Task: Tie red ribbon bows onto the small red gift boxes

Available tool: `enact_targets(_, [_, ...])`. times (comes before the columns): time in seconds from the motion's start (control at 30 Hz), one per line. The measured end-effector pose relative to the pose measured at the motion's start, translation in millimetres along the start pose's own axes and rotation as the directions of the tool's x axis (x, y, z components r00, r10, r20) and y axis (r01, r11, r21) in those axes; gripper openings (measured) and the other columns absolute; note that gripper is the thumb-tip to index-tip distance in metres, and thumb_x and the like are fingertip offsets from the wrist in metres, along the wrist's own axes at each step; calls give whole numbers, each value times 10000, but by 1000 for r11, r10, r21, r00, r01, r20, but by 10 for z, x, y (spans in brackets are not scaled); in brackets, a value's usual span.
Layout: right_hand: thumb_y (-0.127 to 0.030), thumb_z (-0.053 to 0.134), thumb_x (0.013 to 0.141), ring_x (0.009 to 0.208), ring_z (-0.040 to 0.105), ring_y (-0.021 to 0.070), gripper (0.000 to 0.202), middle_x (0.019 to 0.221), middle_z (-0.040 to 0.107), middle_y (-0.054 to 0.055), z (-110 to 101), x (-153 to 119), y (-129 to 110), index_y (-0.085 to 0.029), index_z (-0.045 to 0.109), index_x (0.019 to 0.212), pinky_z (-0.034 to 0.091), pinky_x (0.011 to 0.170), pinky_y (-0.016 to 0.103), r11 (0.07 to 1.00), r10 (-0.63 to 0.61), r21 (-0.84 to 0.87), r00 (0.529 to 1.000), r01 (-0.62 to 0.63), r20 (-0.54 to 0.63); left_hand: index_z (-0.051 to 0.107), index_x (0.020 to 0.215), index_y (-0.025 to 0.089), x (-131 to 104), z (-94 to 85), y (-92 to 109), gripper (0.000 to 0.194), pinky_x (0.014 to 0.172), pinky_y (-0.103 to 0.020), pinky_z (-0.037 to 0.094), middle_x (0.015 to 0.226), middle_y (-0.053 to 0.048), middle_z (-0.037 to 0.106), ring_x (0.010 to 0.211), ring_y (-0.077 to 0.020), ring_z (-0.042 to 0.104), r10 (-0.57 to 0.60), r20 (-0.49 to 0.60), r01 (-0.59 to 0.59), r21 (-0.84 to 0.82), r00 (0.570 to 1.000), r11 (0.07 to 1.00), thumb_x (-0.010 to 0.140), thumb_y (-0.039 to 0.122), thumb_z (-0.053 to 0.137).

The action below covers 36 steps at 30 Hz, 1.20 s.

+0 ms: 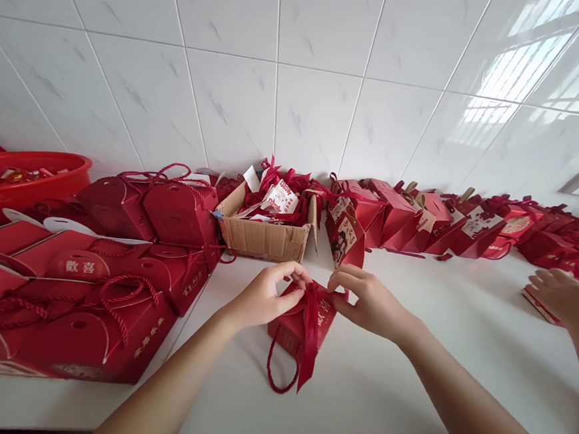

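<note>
In front of me a small red gift box [285,330] with gold characters lies on the white table. A dark red satin ribbon [311,339] runs over its top, and one tail hangs down the near side. My left hand [271,292] pinches the ribbon at the box's upper left with thumb and forefinger. At the upper right, my right hand [363,300] has its fingers closed on another part of the ribbon. A twisted red cord handle [276,383] loops from the box onto the table.
Red gift boxes [135,325] crowd the left. Behind the hands stands a cardboard box [262,238] of ribbons and cards. More red boxes [394,218] line the tiled wall. A red basin [28,163] sits far left. Another person's hand [559,295] is at the right.
</note>
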State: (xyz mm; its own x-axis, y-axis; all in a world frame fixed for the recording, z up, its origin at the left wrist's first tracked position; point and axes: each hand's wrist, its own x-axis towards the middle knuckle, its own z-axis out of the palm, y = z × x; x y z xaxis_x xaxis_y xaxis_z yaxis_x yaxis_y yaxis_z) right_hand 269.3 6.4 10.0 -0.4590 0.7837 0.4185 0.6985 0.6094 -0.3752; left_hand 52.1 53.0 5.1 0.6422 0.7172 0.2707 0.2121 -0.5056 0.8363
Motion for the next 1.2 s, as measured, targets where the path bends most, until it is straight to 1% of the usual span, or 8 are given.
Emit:
enact_targets(0.2, [-19,422,867,712,513,163,247,801,616,63,-23,-70,-81,-173,586,764,415,625,290,921,-222,-334,975,202,-21,600,943,187,-4,10,-19,140,882,-298,461,937,-23,656,920,-158,592,-1,9,1,-35,1000,999,827,160,527])
enact_targets(0.4, [40,415,825,732,526,163,302,808,636,52,-25,-199,53,-180,596,725,386,646,303,855,-235,-465,971,229,45,593,925,189,-13,8,-22,121,877,-299,456,920,-24,648,908,-159,583,-3,-1,3,-23,1000,1000,829,172,521])
enact_targets(0.5, [-9,449,826,745,557,168,259,830,658,44,-104,-248,128,-195,607,738,411,683,322,902,-149,-390,981,188,128,601,926,188,-18,7,-12,126,872,-294,458,900,-22,645,898,-157,585,-9,-5,9,-22,1000,1000,825,175,527])
enact_targets(0.6, [-106,491,840,749,599,175,182,864,680,33,-309,-207,126,-227,621,883,453,735,350,968,4,-244,976,50,217,609,928,187,-17,8,-5,134,871,-289,457,906,-26,647,909,-161,585,-16,1,16,-29,1000,999,822,171,529])
enact_targets(0.73, [-259,487,878,850,634,207,210,987,687,66,-541,55,78,-244,610,1048,491,671,321,984,175,4,970,-179,170,599,923,187,-2,13,-5,122,877,-295,445,925,-29,640,908,-162,583,-26,4,26,-32,1000,999,825,182,527])
enact_targets(0.83, [-313,483,885,863,647,205,228,1003,697,49,-501,320,75,-243,645,1030,499,696,312,967,166,139,942,-213,292,578,922,186,1,18,-3,115,878,-297,436,898,-23,614,889,-156,571,-28,5,28,-35,1000,999,826,177,516])
enact_targets(0.97, [-329,460,899,769,633,184,257,903,708,41,-302,539,83,-217,686,949,469,647,292,973,122,130,905,-189,407,474,938,208,-26,39,-2,133,882,-307,413,834,1,587,882,-151,559,-44,-31,42,-56,999,998,822,161,520])
enact_targets(1.2, [-361,563,851,652,573,136,193,770,663,14,-218,529,94,-206,676,829,412,569,243,966,37,218,909,-139,416,374,1039,232,-75,76,2,247,826,-294,402,840,6,593,910,-159,550,-116,-42,114,-63,992,992,845,187,520])
